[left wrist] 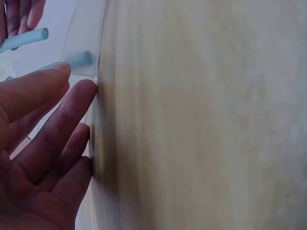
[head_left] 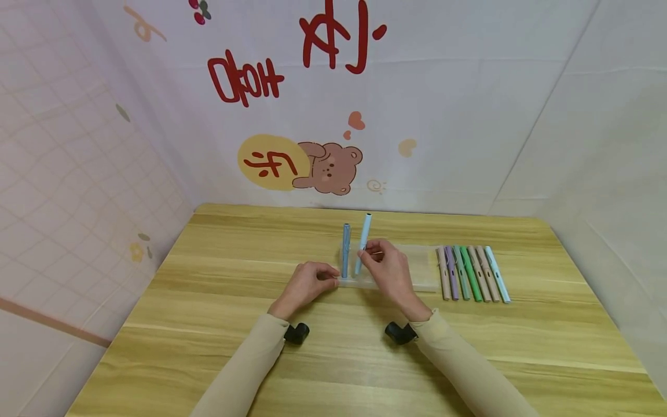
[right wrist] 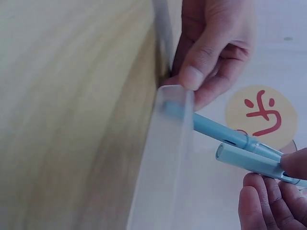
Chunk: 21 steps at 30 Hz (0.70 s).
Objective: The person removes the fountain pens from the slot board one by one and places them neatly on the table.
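A long, translucent pen stand lies crosswise on the table. At its left end my left hand pinches the corner between thumb and fingers, which the right wrist view shows on the frosted stand. A darker blue pen stands upright in that end. My right hand grips a light blue pen just right of it, nearly upright with a slight tilt. In the right wrist view the lower end of the light blue pen is apart from the stand.
Right of the stand, several pens lie side by side: brownish, purple, green and light blue. A wooden table carries everything. Behind it rises a white backdrop with a printed bear and red characters.
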{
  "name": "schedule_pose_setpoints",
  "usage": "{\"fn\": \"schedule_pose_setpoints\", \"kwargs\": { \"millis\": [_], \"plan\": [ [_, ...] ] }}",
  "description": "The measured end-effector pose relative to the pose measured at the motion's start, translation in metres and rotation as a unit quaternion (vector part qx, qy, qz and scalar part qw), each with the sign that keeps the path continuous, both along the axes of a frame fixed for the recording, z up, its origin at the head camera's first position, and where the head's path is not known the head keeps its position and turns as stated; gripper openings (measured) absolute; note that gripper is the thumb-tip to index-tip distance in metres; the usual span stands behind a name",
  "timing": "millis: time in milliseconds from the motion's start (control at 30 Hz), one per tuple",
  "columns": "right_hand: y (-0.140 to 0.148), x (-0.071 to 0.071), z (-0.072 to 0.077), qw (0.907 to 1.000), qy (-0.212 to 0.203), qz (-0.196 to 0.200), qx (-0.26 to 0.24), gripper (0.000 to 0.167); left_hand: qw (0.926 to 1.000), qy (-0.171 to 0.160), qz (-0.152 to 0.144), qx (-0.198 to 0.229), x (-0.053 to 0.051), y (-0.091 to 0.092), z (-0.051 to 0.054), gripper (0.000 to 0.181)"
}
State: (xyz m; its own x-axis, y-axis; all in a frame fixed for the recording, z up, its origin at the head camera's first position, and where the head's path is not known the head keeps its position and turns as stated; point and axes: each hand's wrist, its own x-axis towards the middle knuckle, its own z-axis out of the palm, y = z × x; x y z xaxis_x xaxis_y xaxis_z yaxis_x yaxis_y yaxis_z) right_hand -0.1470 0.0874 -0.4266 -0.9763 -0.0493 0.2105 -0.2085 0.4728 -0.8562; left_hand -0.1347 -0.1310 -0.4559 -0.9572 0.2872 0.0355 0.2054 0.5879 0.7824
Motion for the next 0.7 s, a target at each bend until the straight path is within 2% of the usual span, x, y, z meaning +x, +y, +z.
{"fn": "schedule_pose_setpoints", "kwargs": {
  "millis": [200,700],
  "plan": [
    [0.007,0.003,0.009,0.9999,0.005,0.004,-0.009,0.025,1.0,-0.009,0.003,-0.001,0.001,0.001,0.001,0.013],
    [0.03,0.007,0.023,0.9999,0.007,-0.008,-0.013,0.027,1.0,-0.004,0.002,0.003,0.001,0.0,0.002,0.013]
  ]
}}
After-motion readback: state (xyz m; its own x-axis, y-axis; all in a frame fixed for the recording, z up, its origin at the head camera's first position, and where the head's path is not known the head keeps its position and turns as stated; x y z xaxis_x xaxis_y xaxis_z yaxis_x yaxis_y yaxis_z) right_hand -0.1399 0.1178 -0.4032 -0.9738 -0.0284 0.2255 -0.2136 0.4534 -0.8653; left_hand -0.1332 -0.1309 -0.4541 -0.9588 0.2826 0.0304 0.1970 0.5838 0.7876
